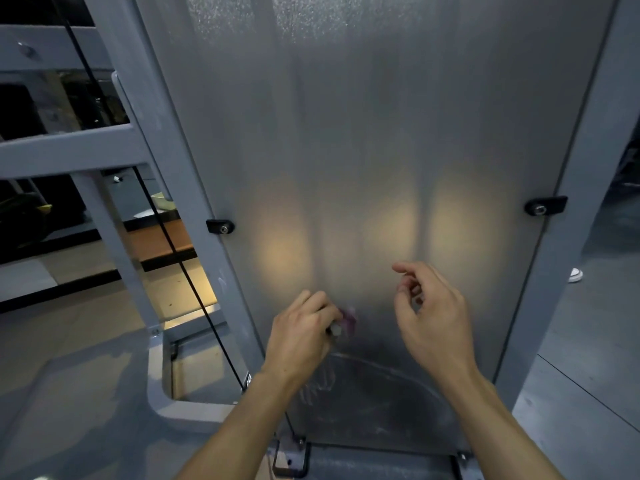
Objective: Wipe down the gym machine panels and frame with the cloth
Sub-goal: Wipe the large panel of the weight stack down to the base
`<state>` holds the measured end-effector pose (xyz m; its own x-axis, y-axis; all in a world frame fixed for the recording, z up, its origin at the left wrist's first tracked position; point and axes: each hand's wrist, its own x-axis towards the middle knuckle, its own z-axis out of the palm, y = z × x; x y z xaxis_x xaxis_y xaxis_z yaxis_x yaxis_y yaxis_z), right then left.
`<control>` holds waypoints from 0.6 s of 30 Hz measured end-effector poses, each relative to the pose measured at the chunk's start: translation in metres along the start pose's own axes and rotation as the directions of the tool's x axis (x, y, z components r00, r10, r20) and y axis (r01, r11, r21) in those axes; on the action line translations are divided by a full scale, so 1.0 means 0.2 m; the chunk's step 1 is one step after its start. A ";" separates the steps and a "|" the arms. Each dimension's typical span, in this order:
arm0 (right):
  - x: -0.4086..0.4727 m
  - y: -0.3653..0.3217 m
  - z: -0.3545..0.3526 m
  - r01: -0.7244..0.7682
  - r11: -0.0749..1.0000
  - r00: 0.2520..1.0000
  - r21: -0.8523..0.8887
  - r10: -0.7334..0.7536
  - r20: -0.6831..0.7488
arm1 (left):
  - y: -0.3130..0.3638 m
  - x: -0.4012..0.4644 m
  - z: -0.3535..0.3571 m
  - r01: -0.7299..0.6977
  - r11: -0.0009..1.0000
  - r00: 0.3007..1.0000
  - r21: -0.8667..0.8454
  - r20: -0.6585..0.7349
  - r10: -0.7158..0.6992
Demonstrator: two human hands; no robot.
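Big frosted translucent grey panel (363, 150) in the grey metal machine frame (194, 216). Left hand (304, 332) is curled round a small pinkish crumpled cloth (348, 318), held low against the panel. Right hand (429, 311) hovers just beside it, fingers loosely curled, holding nothing.

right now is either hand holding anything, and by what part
The left hand grips a small pinkish thing against the panel, mostly hidden; the hold point can't be told. The right hand holds nothing.
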<state>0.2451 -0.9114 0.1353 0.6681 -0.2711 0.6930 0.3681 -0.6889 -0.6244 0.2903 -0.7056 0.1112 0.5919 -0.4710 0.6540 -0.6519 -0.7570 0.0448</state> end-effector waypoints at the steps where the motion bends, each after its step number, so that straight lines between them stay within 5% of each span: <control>1: 0.00 0.00 0.00 -0.002 1.000 1.000 0.004 0.002 -0.010 | 0.01 0.06 -0.05 -0.006 1.000 0.999 -0.008 -0.048 0.005; 5: 0.00 -0.01 0.00 -0.007 1.000 1.000 0.014 0.007 -0.015 | 0.09 0.42 -0.33 -0.016 1.000 0.944 0.021 -0.331 0.022; 8: 0.00 0.00 -0.01 -0.021 0.999 1.000 0.032 0.021 -0.003 | 0.14 0.56 -0.43 -0.018 0.999 0.911 0.037 -0.411 0.032; 18: 0.01 0.00 -0.04 -0.067 0.996 0.997 0.056 0.068 -0.031 | 0.11 0.05 0.09 -0.021 0.999 0.999 -0.029 0.031 0.022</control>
<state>0.2413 -0.9180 0.1399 0.6712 -0.3384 0.6595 0.3582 -0.6309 -0.6883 0.2905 -0.7342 0.1056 0.5917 -0.5014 0.6313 -0.6777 -0.7335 0.0526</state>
